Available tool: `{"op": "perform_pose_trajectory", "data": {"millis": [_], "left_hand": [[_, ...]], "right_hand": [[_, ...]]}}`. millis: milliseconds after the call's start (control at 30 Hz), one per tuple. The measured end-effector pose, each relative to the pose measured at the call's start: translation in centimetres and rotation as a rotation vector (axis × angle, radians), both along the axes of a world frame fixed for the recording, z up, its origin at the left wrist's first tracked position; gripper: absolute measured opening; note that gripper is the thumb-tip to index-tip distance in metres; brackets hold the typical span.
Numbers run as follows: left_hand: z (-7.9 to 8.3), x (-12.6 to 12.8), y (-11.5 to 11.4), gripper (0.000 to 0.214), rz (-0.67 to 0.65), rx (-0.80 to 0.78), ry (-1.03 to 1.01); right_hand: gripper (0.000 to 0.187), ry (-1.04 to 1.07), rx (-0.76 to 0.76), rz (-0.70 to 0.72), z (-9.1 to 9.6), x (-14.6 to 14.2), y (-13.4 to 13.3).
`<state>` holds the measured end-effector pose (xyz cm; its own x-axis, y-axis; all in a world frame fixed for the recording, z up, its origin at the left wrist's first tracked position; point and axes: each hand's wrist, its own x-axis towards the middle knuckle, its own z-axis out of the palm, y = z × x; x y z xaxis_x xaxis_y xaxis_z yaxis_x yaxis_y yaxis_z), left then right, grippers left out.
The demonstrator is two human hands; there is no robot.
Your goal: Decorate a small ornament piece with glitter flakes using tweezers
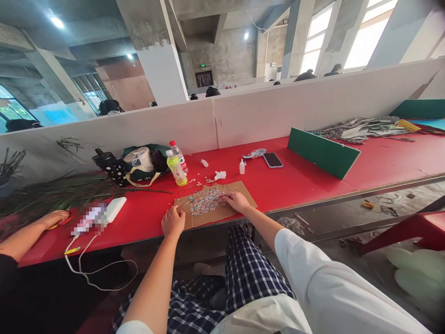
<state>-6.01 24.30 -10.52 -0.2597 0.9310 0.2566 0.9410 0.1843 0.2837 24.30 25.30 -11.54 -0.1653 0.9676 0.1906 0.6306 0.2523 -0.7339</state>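
Note:
A flat piece of cardboard (239, 191) lies at the table's front edge, with many tiny multicoloured bits (205, 202) spread over its middle. At its left edge, my left hand (174, 221) is closed on a thin stick (185, 204) whose tip points right into the bits. My right hand (237, 202) comes over the cardboard from the right, its fingers pinched on a slim tool (223, 196) reaching into the bits; its exact kind is too small to tell. Just behind the cardboard lie a crumpled white tissue (219, 175) and a small white dropper bottle (242, 166).
Two drink bottles (176, 168), a dark bag (153, 162) and a black flask (110, 168) stand back left. A phone (273, 160) and an upright green board (321, 153) are right. Another person's hand (55, 219) is far left, near a white power bank (116, 209) and cable.

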Motion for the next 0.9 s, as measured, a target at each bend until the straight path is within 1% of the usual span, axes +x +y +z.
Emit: {"op": "perform_pose_trajectory", "data": {"millis": [167, 433, 900], "left_hand": [[-0.08, 0.06, 0.09, 0.043, 0.005, -0.001, -0.002], [-0.46, -0.12, 0.05, 0.045, -0.008, -0.015, -0.019], [-0.73, -0.32, 0.35, 0.042, -0.009, -0.001, -0.002]], "right_hand": [[0.030, -0.009, -0.007, -0.048, 0.01, 0.00, 0.14], [0.028, -0.011, -0.033, -0.002, 0.14, 0.15, -0.21], [0.030, 0.003, -0.028, -0.031, -0.13, 0.31, -0.28]]}}
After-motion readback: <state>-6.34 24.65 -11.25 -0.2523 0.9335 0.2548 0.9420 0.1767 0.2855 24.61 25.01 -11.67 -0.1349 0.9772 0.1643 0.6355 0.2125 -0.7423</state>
